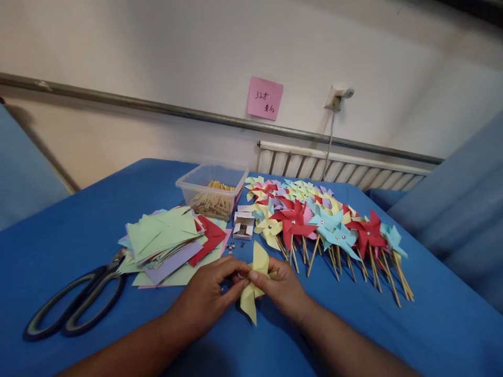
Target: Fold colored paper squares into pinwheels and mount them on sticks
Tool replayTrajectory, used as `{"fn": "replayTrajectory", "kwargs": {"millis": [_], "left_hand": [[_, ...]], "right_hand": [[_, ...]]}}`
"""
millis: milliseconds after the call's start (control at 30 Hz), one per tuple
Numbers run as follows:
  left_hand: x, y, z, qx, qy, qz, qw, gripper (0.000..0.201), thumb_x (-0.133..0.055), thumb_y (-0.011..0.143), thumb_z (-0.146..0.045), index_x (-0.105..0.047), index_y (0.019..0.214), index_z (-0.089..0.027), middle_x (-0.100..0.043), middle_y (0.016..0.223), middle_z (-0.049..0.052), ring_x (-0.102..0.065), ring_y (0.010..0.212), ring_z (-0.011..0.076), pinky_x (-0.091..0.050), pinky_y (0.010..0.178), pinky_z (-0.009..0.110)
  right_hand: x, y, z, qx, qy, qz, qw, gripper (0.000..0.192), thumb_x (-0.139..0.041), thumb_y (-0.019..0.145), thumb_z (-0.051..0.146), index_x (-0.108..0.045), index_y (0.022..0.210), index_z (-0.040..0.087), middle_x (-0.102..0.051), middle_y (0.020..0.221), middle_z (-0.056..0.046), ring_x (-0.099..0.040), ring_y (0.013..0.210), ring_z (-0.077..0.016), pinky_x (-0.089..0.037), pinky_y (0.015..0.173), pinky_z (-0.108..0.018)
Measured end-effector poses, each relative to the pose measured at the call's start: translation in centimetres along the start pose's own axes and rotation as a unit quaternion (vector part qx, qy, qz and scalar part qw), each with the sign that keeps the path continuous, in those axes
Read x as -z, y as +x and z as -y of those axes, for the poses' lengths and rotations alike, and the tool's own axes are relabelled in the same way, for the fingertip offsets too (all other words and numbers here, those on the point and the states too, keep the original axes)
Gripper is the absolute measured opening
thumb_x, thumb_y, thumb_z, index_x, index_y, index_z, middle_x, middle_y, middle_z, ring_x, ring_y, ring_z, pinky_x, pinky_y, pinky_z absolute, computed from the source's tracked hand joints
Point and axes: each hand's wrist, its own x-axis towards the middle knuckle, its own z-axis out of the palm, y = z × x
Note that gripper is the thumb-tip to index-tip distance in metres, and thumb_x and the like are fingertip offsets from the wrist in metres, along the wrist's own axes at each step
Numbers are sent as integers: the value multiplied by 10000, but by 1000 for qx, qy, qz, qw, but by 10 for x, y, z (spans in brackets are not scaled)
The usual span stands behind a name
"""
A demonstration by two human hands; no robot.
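A pale yellow paper pinwheel [259,256] is held between both hands over the near middle of the table, its blades folded in and standing out above and below. My right hand [285,288] grips it from the right, thumb pressed on the pinwheel's centre. From the left, my left hand [210,293] pinches at the same centre with thumb and index finger; whether a small pin is between them is hidden. Just beyond the hands lie several small metal pins [231,246] beside a small open white box [243,225].
Left is a stack of cut coloured paper [165,235], with large black-handled scissors [78,298] against it. A clear plastic tub [188,183] of wooden sticks [214,199] stands behind. Many finished pinwheels [293,222] on sticks lie in rows at right. A radiator [298,161] lines the wall.
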Motion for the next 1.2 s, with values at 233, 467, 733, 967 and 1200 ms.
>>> {"fn": "replayTrajectory", "kwargs": {"millis": [233, 467, 733, 967, 1200], "left_hand": [[6, -4, -5, -31, -1, 16, 999, 189, -536, 852, -226, -694, 955, -210, -683, 842, 23, -634, 767, 158, -488, 717, 269], [2, -2, -1, -18, 1, 5, 1000, 142, -544, 844, -214, -685, 857, -198, -675, 798, 9, -622, 726, 146, -480, 677, 255], [0, -4, -2, -22, 45, 4, 999, 148, -516, 868, -238, -656, 837, -205, -645, 769, 4, -610, 711, 146, -463, 662, 259], [-2, -4, -1, -1, 52, 1, 999, 113, -521, 855, -240, -625, 835, -200, -651, 774, 10, -616, 717, 155, -465, 667, 270], [-1, -4, -1, 22, 24, -3, 999, 52, -546, 819, -218, -595, 821, -200, -650, 785, 8, -621, 732, 164, -477, 676, 279]], "right_hand": [[5, 0, -2, 8, -19, 11, 1000, 401, -779, 689, 522, -721, 837, 154, -676, 687, -13, -560, 557, -124, -431, 569, -250], [4, -1, -2, 29, -41, 45, 998, 375, -745, 744, 501, -720, 881, 152, -695, 744, -17, -581, 604, -126, -441, 594, -243], [5, 2, -11, 40, -61, 19, 997, 306, -744, 742, 450, -697, 849, 168, -679, 723, -8, -562, 603, -130, -444, 589, -249], [2, 1, -12, 56, -115, -6, 992, 198, -694, 766, 351, -667, 829, 165, -617, 673, 15, -505, 575, -112, -422, 556, -233], [1, 0, -13, 70, -140, 0, 988, 166, -656, 779, 319, -655, 822, 158, -606, 684, 13, -504, 589, -115, -421, 564, -230]]}}
